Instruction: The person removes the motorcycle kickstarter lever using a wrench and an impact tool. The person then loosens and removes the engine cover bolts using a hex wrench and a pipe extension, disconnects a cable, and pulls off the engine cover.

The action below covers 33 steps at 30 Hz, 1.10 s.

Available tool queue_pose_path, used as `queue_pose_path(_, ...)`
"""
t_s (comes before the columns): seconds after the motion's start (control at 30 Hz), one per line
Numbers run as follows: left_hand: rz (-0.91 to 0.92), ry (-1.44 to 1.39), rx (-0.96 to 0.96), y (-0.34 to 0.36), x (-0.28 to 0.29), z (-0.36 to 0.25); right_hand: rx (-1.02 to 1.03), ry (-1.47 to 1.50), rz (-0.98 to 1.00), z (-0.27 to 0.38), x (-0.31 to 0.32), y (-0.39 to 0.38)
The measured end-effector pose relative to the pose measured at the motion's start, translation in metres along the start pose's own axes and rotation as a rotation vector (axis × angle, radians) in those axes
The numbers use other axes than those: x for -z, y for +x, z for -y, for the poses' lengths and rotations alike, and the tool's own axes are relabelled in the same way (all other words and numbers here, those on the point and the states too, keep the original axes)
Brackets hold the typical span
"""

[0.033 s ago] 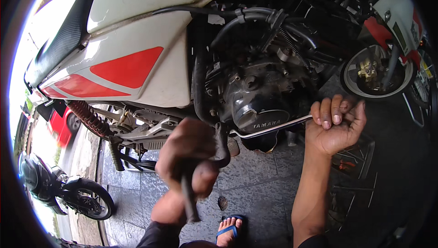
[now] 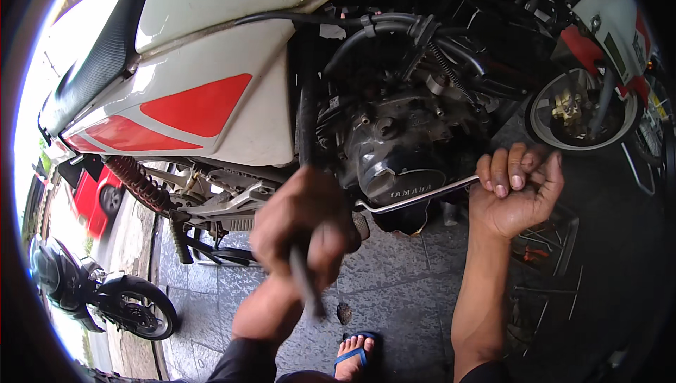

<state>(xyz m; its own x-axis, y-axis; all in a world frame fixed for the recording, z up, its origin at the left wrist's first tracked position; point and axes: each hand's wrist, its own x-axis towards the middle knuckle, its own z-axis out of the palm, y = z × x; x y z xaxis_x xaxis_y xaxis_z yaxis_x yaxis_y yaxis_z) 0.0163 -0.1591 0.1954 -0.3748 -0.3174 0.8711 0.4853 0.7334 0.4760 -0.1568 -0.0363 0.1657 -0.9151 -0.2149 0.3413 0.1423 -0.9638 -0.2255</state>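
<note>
My left hand (image 2: pixel 299 224) is closed, blurred by motion, round a dark metal bar (image 2: pixel 307 284) whose end juts out below the fist. It is in front of the lower left side of the black engine (image 2: pixel 398 151); what lies behind the fist is hidden. At the right, my right hand (image 2: pixel 517 193) curls its fingers over the end of a long, bent silver rod (image 2: pixel 422 196). This rod runs along the bottom of the round engine cover, its far end beside my left fist. The white motorcycle side panel (image 2: pixel 267 101) with red patches is above my left hand.
A metal bowl (image 2: pixel 620 136) holding brass-coloured and dark parts stands at the far right. Below it is a dark tray (image 2: pixel 563 256) with loose metal pieces. My sandalled foot (image 2: pixel 350 358) is on the grey tiles. Another motorcycle (image 2: pixel 120 305) stands at the left, near a red car (image 2: pixel 91 196).
My left fist has moved slightly up and right, and the bar's lower end has swung up and to the right. My right hand has hardly moved on the silver rod.
</note>
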Motion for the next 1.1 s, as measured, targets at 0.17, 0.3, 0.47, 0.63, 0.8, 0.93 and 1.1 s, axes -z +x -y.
queue_pose_path(0.17, -0.107, 0.327, 0.076, 0.054, -0.041, 0.050, -0.041, 0.010, 0.109, 0.000, 0.010, 0.007)
queue_pose_path(0.3, -0.182, 0.780, -0.529, 0.080, -0.051, 0.068, -0.067, 0.025, 0.108, -0.002, 0.020, 0.006)
queue_pose_path(0.47, 0.117, 0.747, -0.582, 0.060, -0.051, 0.065, -0.047, 0.045, 0.080, 0.004, 0.025, 0.008)
queue_pose_path(0.63, 0.784, 0.758, -0.463, 0.044, -0.045, 0.053, -0.049, 0.013, 0.136, -0.010, 0.031, 0.007)
queue_pose_path(0.8, 1.012, 0.847, -0.508, 0.064, -0.064, 0.044, -0.016, 0.018, 0.209, 0.004, 0.033, 0.014)
queue_pose_path(0.93, 1.063, 0.865, -0.374, 0.052, -0.052, 0.049, -0.020, 0.007, 0.296, -0.010, 0.042, 0.014)
queue_pose_path(1.1, 1.014, 1.007, -0.363, 0.047, -0.073, 0.043, -0.018, 0.027, 0.270, -0.002, 0.045, 0.014)
